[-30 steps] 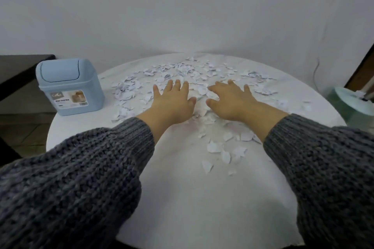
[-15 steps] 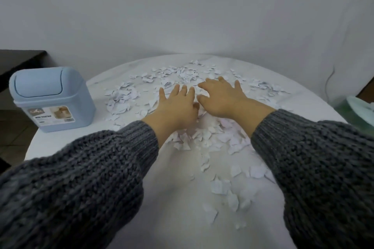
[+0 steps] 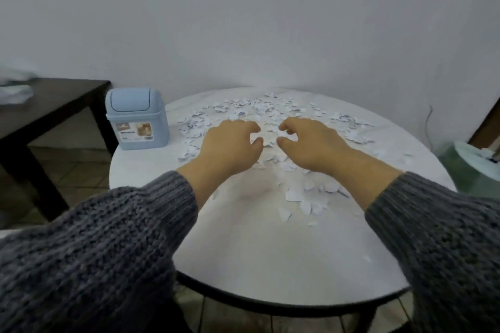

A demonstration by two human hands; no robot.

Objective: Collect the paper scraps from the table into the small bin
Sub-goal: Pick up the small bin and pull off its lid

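Paper scraps (image 3: 270,111) litter the counter (image 3: 257,251) from centre to 12 o'clock; the bin (image 3: 136,117) stands at 10. Best to rake inward with palms low and squeeze the heap tight before lifting. Left hand (image 3: 230,146) and right hand (image 3: 311,143) curl their fingers (image 3: 240,126) round the central heap.

Both hands palm-down on white round table (image 3: 270,257), grey knit sleeves (image 3: 94,251). Left hand (image 3: 230,143) and right hand (image 3: 311,143) close together, fingers curled onto paper scraps (image 3: 270,140) heaped between them; can't tell if any are gripped. More scraps beyond the fingertips and beside and below the right wrist. Blue small bin (image 3: 136,119) upright, lid closed, left of left hand, apart from it. Dark side table (image 3: 54,100) further left. Pale green object (image 3: 470,170) right of right hand, off the table.
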